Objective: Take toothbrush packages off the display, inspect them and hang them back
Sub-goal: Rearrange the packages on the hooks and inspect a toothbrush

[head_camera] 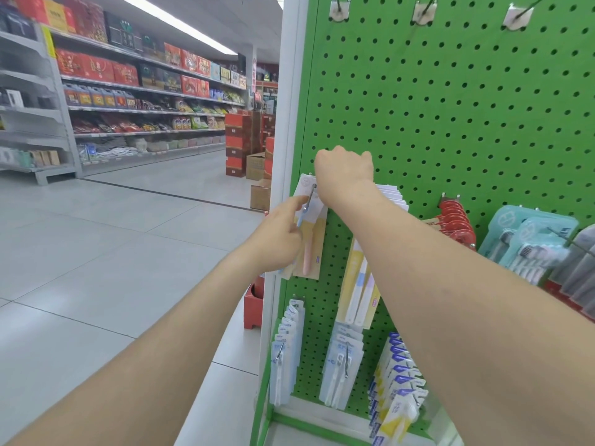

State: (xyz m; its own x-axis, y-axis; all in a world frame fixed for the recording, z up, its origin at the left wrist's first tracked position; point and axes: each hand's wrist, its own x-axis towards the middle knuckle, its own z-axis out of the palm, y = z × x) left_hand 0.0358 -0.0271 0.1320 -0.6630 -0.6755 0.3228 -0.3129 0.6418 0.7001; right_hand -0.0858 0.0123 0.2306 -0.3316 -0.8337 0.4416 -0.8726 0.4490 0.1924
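A yellow and white toothbrush package (314, 243) hangs on a metal hook (309, 197) at the left edge of the green pegboard (450, 107). My left hand (280, 239) grips the package's left side, its index finger stretched up to the card's top by the hook. My right hand (344, 167) is curled over the top of the hanging cards, knuckles toward me; what its fingers hold is hidden. More packages of the same kind (357, 284) hang just to the right, under my right forearm.
Red-carded items (457, 220) and teal toothbrush packs (528, 243) hang further right. Blue and white packs (285, 349) fill the lower hooks. Bare hooks (425, 11) stick out at the top. An aisle with stocked shelves (145, 91) and stacked red boxes (238, 146) opens to the left.
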